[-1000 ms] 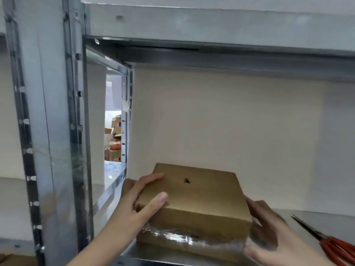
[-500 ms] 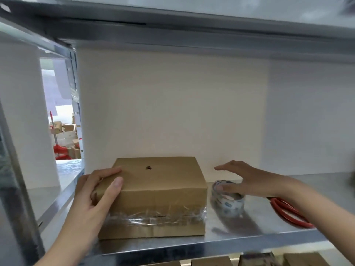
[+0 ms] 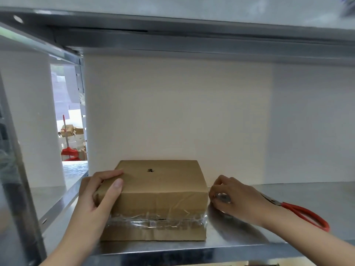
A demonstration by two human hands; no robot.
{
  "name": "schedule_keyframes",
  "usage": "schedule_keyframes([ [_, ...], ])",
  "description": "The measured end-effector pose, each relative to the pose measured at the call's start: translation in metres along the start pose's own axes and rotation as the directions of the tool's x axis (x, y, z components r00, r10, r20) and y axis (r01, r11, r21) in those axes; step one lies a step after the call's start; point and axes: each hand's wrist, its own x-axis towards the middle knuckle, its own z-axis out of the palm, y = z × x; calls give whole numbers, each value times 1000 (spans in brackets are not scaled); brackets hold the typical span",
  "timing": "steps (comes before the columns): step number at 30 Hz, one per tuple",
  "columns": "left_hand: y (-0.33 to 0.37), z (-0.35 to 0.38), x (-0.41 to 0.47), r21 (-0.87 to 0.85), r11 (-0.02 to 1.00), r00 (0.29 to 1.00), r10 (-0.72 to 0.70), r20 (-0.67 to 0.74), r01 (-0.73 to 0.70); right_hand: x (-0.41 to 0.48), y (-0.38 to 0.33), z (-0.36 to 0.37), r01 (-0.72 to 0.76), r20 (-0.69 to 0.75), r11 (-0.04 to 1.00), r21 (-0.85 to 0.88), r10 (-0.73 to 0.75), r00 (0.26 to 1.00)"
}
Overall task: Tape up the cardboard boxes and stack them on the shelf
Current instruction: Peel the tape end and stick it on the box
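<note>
A brown cardboard box (image 3: 163, 191) stands on the metal shelf (image 3: 297, 192), with clear tape wrapped across its front face and a small hole in its top. My left hand (image 3: 99, 196) grips the box's left top corner, thumb on the front edge and fingers over the top. Just right of the box, my right hand (image 3: 238, 200) curls round a roll of clear tape (image 3: 222, 197), which is mostly hidden under the fingers.
Red-handled scissors (image 3: 303, 214) lie on the shelf behind my right wrist. Another shelf board runs close overhead. A steel upright (image 3: 17, 189) stands at the left. Through a gap at the left, cartons and a red dustpan (image 3: 69, 152) show in the room beyond.
My right hand has dropped from hovering over the tape roll to closing round it. My left hand stays on the box corner. The view has moved closer.
</note>
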Motion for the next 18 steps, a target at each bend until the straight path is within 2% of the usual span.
schedule_keyframes([
  [2, 0, 3, -2, 11, 1000, 1000, 15, 6, -15, -2, 5, -2, -5, -27, 997, 72, 6, 1000],
  [4, 3, 5, -5, 57, 998, 999, 15, 35, -17, -4, 6, -13, -27, -124, 971, 236, 57, 991],
  [7, 12, 9, -5, 183, 983, 994, -2, 105, -18, -12, -7, -51, 35, -314, 854, 519, 152, 937],
  [9, 28, 11, 0, 334, 926, 984, 160, 79, -177, -18, -26, -81, 129, -356, 764, 632, 139, 924],
  [11, 55, 20, 8, 384, 832, 915, 383, 125, -401, -19, -53, -102, 228, -363, 761, 607, 11, 932],
  [13, 81, 36, 16, 320, 781, 841, 459, 287, -536, -12, -77, -108, 277, -329, 831, 483, -120, 936],
  [15, 96, 54, 21, 222, 781, 782, 466, 414, -583, -2, -91, -107, 291, -292, 851, 436, -173, 941],
  [18, 99, 62, 27, 150, 786, 768, 515, 380, -600, 6, -94, -107, 276, -280, 793, 543, -139, 950],
])
